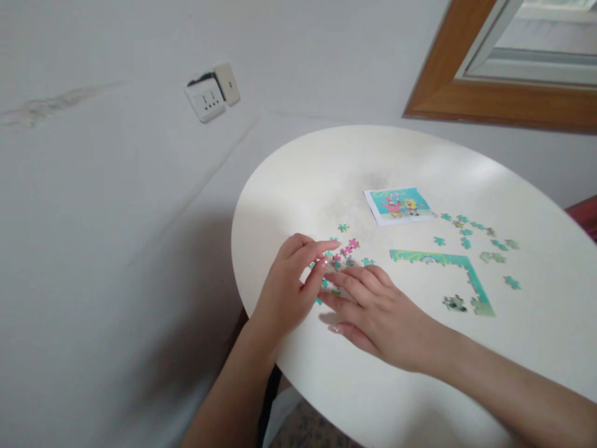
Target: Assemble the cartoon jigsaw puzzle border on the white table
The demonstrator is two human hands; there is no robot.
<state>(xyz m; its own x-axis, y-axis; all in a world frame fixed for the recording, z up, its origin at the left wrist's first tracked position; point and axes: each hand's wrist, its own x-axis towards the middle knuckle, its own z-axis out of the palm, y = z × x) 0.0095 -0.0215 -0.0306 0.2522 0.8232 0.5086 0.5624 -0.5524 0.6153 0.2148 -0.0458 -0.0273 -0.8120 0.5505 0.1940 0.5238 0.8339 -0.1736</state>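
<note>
A splayed right hand (370,311) and curled left hand (291,283) (grip unclear) flank pink and teal puzzle pieces (354,243).

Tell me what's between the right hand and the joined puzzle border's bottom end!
In the head view, a small, pale puzzle clump on the white tabletop.

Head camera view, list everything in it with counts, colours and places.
table: one, white, centre to right
SpongeBob picture sheet: one, mostly turquoise, table's far side
L-shaped puzzle border: one, mostly teal, table's right half
puzzle cluster: one, grey-green and dark, inside the L
outlying puzzle pieces: several, mostly teal, around the border
puzzle-piece pile: many, partly hidden, teal and pink, by both hands
socket: one, white, wall
plate: one, beige, beside socket
wall: white, behind table
window frame: one, brown, upper right
unclear object: one, red, right edge
left hand: one, at pile's left
right hand: one, at pile's near right
</note>
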